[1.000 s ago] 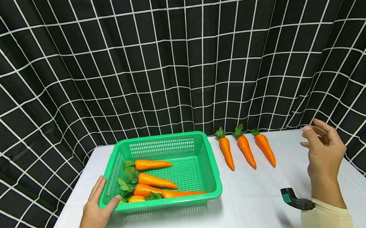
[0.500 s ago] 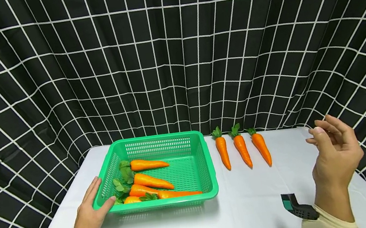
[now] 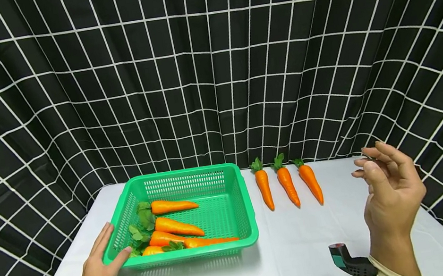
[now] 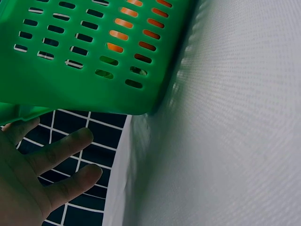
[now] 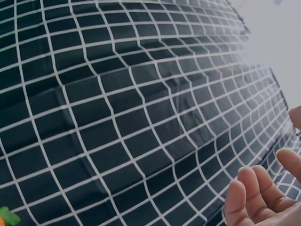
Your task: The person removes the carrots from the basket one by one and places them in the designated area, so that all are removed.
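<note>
A green plastic basket point(image 3: 191, 253) with slotted walls stands on the white table, holding several orange carrots point(image 3: 179, 226) with leafy green tops toward its left side. My left hand point(image 3: 98, 274) rests at its front left corner, thumb at the rim and straight, spread fingers along the outside. In the left wrist view, those fingers point(image 4: 61, 155) lie beside the basket wall point(image 4: 70, 92). Raised at the right, my right hand point(image 3: 393, 196) has loosely curled fingers and holds nothing. Nearest to it is the rightmost of three carrots point(image 3: 311, 184) laid side by side.
A white cloth covers the table point(image 3: 295, 256). Behind and along both sides hangs a black curtain point(image 3: 176, 68) with a white grid. Dark camera mounts are worn on the wrists, the right mount point(image 3: 354, 265) showing plainly.
The whole head view shifts, so basket and carrots appear farther left. My right hand swings a little to the right, then partly back. The left hand stays at the basket corner.
</note>
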Demonstrator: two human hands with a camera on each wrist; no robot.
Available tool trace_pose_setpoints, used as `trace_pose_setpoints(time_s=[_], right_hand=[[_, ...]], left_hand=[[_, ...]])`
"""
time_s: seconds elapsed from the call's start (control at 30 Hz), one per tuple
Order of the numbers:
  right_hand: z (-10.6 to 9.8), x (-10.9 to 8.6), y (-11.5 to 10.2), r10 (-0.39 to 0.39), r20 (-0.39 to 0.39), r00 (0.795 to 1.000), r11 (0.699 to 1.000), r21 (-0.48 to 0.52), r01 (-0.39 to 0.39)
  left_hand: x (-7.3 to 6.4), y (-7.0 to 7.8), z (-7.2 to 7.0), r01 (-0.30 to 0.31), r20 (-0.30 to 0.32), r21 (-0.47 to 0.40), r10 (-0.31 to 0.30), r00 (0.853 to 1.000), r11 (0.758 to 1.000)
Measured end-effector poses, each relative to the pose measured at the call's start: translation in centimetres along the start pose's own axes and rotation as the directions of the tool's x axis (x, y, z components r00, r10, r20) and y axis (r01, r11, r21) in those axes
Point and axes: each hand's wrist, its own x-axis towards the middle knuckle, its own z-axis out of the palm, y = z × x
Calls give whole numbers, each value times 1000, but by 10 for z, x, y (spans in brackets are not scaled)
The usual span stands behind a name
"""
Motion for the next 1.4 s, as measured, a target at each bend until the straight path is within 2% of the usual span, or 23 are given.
trace_pose_setpoints(time_s=[0.3, 0.63, 0.8, 0.9, 1.17, 1.4], right_hand=[[6, -5, -2, 10, 53, 999, 998, 63, -14], [15, -10, -4, 32, 101, 994, 999, 13, -33], [19, -15, -3, 55, 159, 986, 998, -17, -53], [24, -17, 0, 68, 207, 976, 998, -26, -64], [44, -26, 12, 93, 348, 933, 995, -76, -71], [57, -40, 22, 150, 445, 883, 987, -115, -110]], left_hand=[[0, -1, -1, -3, 0, 3, 3, 1000, 1000], [1, -2, -3, -4, -2, 1, 4, 1000, 1000], [1, -2, -3, -8, 0, -11, 8, 1000, 1000], [2, -1, -1, -9, 1, -19, 9, 1000, 1000], [6, -1, -3, 5, 2, -14, -5, 1000, 1000], [6, 1, -3, 12, 18, -17, -12, 1000, 1000]])
